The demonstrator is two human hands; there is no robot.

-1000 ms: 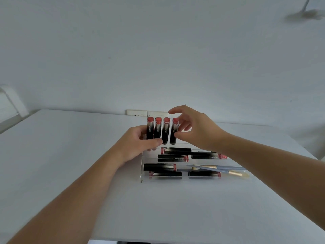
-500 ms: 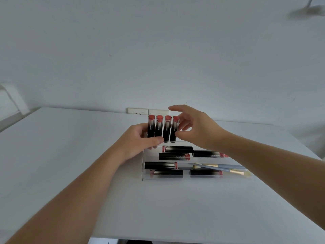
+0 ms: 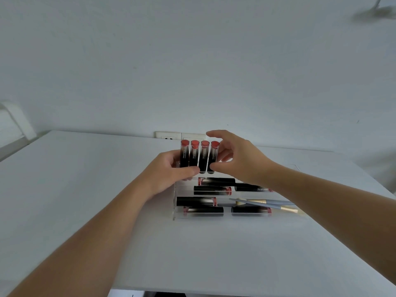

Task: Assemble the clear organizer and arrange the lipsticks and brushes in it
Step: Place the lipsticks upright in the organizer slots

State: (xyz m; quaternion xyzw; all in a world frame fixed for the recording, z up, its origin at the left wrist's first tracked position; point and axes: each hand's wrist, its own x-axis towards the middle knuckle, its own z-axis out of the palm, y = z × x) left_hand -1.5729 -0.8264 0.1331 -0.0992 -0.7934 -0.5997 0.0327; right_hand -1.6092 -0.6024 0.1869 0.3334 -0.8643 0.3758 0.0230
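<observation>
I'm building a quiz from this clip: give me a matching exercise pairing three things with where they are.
1. four upright lipsticks
2. makeup brushes
3. wall socket

A. lying across the organizer's lower right
B. on the wall behind the table
C. held in a row between both hands

Pairs: 1-C, 2-A, 3-B
</observation>
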